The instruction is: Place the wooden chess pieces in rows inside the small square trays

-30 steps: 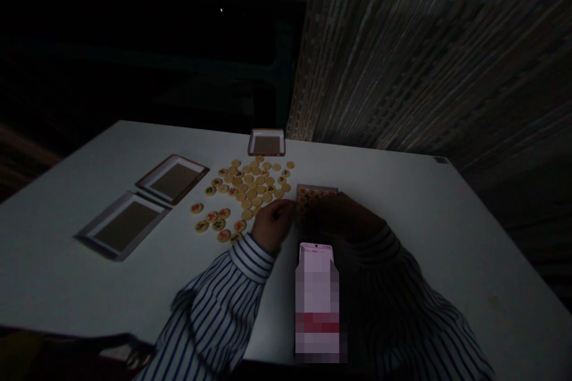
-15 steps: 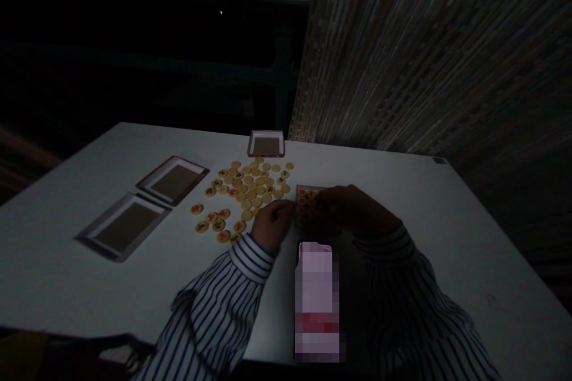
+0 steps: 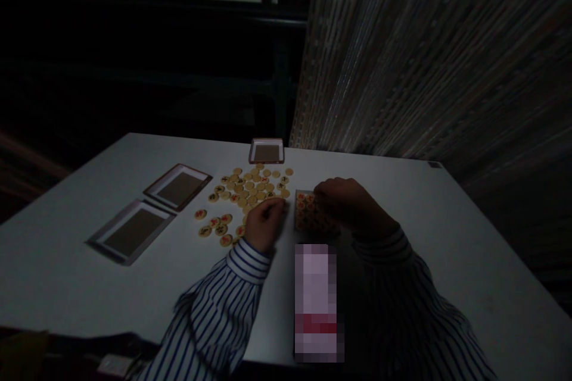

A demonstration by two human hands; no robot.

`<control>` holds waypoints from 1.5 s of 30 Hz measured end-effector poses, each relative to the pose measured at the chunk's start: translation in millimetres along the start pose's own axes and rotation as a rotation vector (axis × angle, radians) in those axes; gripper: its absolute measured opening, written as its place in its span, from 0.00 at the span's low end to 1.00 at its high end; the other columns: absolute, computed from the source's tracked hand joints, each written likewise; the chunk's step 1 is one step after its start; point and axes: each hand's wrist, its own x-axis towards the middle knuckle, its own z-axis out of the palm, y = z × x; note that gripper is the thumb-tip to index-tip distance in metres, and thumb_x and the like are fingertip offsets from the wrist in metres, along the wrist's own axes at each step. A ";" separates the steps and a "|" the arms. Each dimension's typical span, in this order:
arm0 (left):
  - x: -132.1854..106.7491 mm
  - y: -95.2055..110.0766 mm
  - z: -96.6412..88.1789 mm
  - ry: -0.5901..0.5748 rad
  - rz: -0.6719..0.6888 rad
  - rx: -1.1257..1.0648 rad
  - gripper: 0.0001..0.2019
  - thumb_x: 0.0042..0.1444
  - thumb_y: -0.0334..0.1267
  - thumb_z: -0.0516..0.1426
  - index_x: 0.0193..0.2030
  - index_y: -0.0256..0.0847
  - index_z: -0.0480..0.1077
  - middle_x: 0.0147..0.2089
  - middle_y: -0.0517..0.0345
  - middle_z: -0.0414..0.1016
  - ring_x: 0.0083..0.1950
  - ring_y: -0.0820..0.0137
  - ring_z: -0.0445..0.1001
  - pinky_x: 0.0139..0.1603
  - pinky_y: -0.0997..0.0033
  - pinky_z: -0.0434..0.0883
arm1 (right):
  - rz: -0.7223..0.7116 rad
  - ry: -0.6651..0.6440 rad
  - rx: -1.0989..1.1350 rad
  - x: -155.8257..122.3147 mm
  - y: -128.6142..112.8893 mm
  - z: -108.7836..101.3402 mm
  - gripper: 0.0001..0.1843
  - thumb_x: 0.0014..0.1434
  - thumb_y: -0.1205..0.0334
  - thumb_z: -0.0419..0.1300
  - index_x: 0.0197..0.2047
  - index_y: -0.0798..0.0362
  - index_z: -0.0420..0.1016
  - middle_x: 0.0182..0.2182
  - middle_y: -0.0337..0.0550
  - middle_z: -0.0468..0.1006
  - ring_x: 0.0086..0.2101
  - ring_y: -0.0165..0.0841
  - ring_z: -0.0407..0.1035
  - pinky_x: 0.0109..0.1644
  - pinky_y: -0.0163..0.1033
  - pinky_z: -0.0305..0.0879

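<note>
My left hand (image 3: 266, 223) is just left of a small box, its fingers curled closed; whatever they may hold is hidden. My right hand (image 3: 353, 202) hovers over the right side of that box (image 3: 295, 211), fingers bent and pressed together, in deep shadow. What they hold, if anything, does not show. Inside the box, Chinese chess pieces (image 3: 306, 206) lie in rows, some with red characters up. Many loose round chess pieces (image 3: 250, 186) spread left of the box, some face down, others showing red or black characters. My left hand partly covers the nearest of them.
Two shallow trays, one brown-edged (image 3: 203, 186) and one grey (image 3: 158, 232), lie at the left. Another small tray (image 3: 267, 162) sits by the far edge. A lit phone (image 3: 315, 286), its screen blurred, is near me on the white table (image 3: 447, 250). A strip curtain (image 3: 384, 59) hangs behind.
My view has tilted up a little, so the table sits lower. My left hand has drawn slightly left from the box. My right hand has lifted somewhat, uncovering more pieces in it.
</note>
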 end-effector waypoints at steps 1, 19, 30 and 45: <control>0.1 1.7 -2.3 0.014 0.005 -0.021 0.13 0.49 0.44 0.56 0.36 0.36 0.74 0.34 0.51 0.78 0.36 0.68 0.75 0.40 0.67 0.71 | 0.010 0.009 0.000 0.6 0.3 -0.3 0.13 0.59 0.63 0.48 0.40 0.56 0.71 0.35 0.47 0.75 0.34 0.33 0.66 0.35 0.37 0.53; 33.5 16.4 -91.9 0.194 0.081 -0.005 0.17 0.47 0.48 0.58 0.36 0.35 0.73 0.38 0.49 0.77 0.39 0.66 0.75 0.45 0.64 0.70 | 0.035 0.268 0.084 8.1 -18.3 4.1 0.15 0.61 0.63 0.46 0.43 0.54 0.72 0.39 0.46 0.76 0.39 0.34 0.66 0.41 0.38 0.53; 31.6 -15.7 -117.5 0.163 0.104 0.189 0.14 0.49 0.46 0.56 0.36 0.38 0.74 0.37 0.51 0.78 0.40 0.65 0.75 0.47 0.64 0.69 | -0.074 0.093 0.074 24.7 -45.5 16.8 0.13 0.59 0.62 0.48 0.42 0.53 0.72 0.34 0.45 0.75 0.34 0.34 0.66 0.35 0.37 0.53; 25.6 -32.0 -112.4 -0.032 0.368 0.575 0.11 0.55 0.40 0.51 0.37 0.41 0.73 0.38 0.52 0.77 0.41 0.67 0.74 0.45 0.66 0.69 | -0.268 -0.071 -0.007 50.6 -93.1 38.6 0.11 0.60 0.62 0.50 0.42 0.53 0.70 0.36 0.46 0.74 0.38 0.37 0.67 0.39 0.40 0.56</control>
